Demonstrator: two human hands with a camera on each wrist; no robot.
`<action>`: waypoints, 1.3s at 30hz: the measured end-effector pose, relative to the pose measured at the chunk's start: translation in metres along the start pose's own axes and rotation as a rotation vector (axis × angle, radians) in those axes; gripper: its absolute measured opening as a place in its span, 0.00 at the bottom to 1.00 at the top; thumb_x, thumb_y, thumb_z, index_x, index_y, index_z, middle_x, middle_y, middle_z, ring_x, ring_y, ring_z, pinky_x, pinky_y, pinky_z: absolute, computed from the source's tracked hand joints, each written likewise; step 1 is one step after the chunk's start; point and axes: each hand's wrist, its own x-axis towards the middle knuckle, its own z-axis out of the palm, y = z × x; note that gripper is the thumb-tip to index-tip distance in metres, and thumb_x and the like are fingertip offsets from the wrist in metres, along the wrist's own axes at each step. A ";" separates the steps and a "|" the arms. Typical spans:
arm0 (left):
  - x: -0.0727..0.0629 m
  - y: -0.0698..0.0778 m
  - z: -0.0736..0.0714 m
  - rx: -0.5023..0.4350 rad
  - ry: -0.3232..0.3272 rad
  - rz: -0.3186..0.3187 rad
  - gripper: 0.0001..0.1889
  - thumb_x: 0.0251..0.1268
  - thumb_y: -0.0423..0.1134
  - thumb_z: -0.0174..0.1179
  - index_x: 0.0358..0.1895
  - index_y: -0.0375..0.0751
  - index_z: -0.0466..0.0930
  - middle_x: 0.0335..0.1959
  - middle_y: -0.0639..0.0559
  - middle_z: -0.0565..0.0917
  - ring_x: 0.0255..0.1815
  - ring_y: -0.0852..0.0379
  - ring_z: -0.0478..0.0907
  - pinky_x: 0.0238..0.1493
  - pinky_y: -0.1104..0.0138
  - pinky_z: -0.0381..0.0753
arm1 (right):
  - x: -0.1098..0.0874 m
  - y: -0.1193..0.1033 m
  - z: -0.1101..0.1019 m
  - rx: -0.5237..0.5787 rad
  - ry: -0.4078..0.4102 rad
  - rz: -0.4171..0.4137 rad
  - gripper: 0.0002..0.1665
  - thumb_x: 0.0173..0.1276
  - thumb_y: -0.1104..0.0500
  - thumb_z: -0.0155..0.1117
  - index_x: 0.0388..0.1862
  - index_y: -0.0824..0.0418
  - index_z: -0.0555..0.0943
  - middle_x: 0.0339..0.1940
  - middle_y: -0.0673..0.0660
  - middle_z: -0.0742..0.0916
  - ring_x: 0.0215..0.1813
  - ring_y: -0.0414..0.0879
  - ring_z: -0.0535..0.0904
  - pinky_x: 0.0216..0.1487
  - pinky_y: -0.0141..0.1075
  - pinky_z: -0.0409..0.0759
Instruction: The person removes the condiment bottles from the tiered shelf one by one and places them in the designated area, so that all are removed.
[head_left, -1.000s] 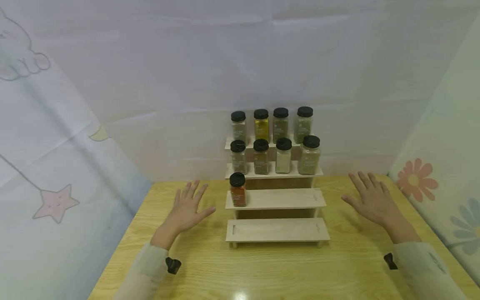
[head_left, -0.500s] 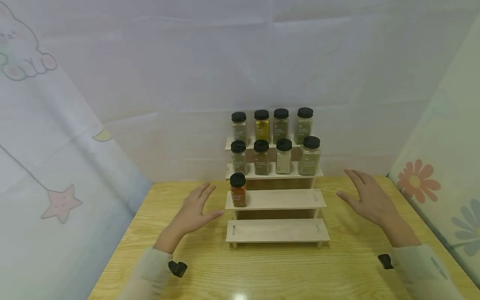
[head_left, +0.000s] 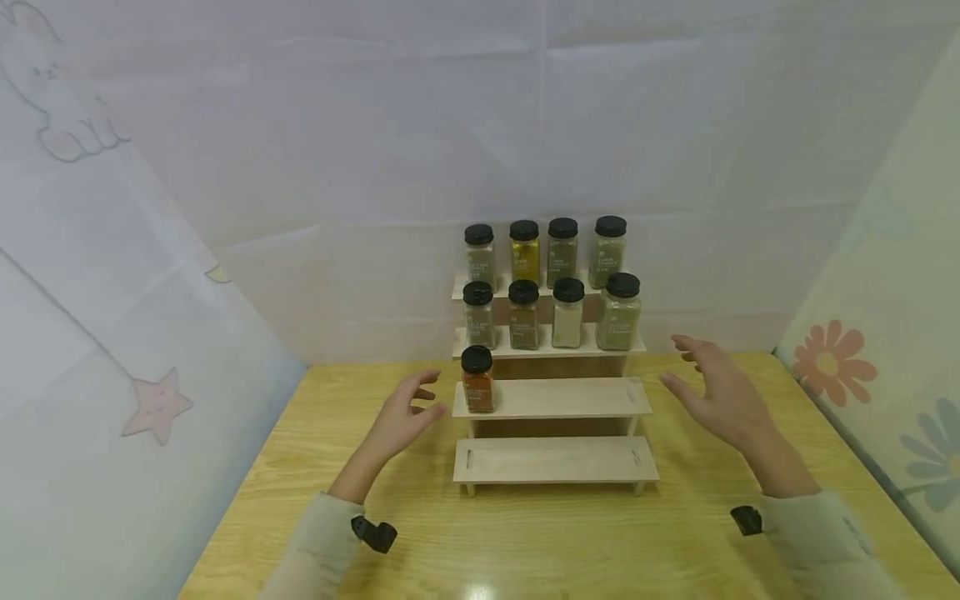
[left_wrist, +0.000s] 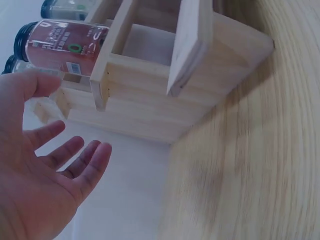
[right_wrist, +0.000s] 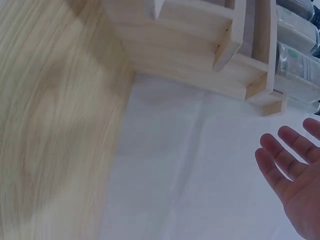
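A stepped wooden rack (head_left: pixel 555 461) stands mid-table in the head view. On its second step from the bottom, at the left end, sits a spice jar of red powder (head_left: pixel 478 390) with a black lid. My left hand (head_left: pixel 401 419) hovers just left of that jar, fingers loosely bent and holding nothing; the left wrist view shows the red jar (left_wrist: pixel 67 46) beyond the thumb, apart from it. To the right of the rack my right hand (head_left: pixel 723 396) hangs in the air, palm toward the rack, fingers relaxed. In the right wrist view, pale jars (right_wrist: pixel 298 75) stand beyond its fingertips.
Several black-lidded spice jars fill the upper two steps, among them a yellow one (head_left: pixel 525 257) and a larger greenish one (head_left: pixel 618 321) at the right end. The wooden table (head_left: pixel 555 542) meets a white cloth backdrop (head_left: pixel 360 167) behind and printed cloth at both sides.
Both hands have moved inward toward the rack, and their spread fingers have drawn together and bent a little. The jars and rack stay where they were.
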 end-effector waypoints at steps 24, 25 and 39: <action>0.026 -0.007 0.020 -0.653 -0.043 -0.323 0.26 0.75 0.30 0.54 0.74 0.36 0.64 0.65 0.32 0.70 0.51 0.50 0.78 0.51 0.55 0.87 | 0.036 -0.045 0.057 0.418 0.200 -0.139 0.28 0.65 0.71 0.69 0.65 0.68 0.76 0.54 0.63 0.85 0.48 0.55 0.83 0.49 0.38 0.84; 0.026 -0.008 0.020 -0.654 -0.042 -0.324 0.27 0.74 0.29 0.54 0.74 0.35 0.64 0.64 0.33 0.71 0.50 0.50 0.78 0.50 0.55 0.87 | 0.037 -0.049 0.060 0.435 0.187 -0.127 0.28 0.66 0.71 0.69 0.65 0.69 0.76 0.54 0.64 0.85 0.48 0.55 0.83 0.49 0.36 0.83; 0.026 -0.008 0.022 -0.630 -0.070 -0.333 0.25 0.71 0.29 0.58 0.70 0.34 0.68 0.48 0.45 0.74 0.44 0.55 0.76 0.45 0.61 0.85 | 0.050 -0.112 0.068 0.626 0.044 -0.081 0.26 0.69 0.72 0.65 0.64 0.77 0.72 0.54 0.74 0.83 0.51 0.65 0.83 0.54 0.38 0.84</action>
